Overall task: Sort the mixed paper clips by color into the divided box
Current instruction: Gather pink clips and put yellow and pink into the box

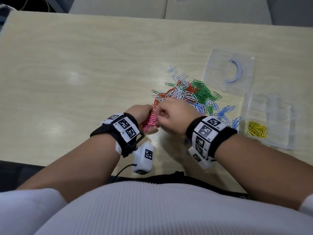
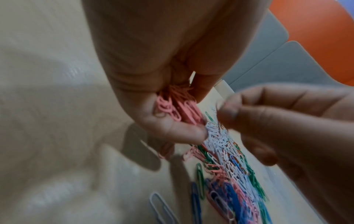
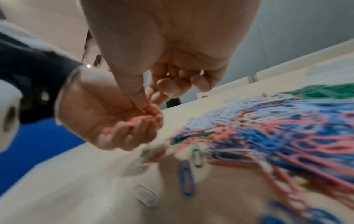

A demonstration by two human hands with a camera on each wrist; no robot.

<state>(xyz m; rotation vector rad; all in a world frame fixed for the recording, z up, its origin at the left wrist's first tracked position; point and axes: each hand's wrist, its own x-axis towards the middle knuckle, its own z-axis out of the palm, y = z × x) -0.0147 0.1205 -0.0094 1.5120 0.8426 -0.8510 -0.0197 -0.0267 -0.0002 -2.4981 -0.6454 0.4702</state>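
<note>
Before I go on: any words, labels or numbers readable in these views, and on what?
No words read clearly.
Left wristband: black-and-white square code tags; tiny characters beside them, too small to read.
Right wristband: same tags, blurred.
Clear box, lid: no print visible.

clip pile (image 1: 188, 94) mid-table (image 1: 84, 65), divided box (image 1: 265, 119) right, lid (image 1: 228, 72) behind box
</note>
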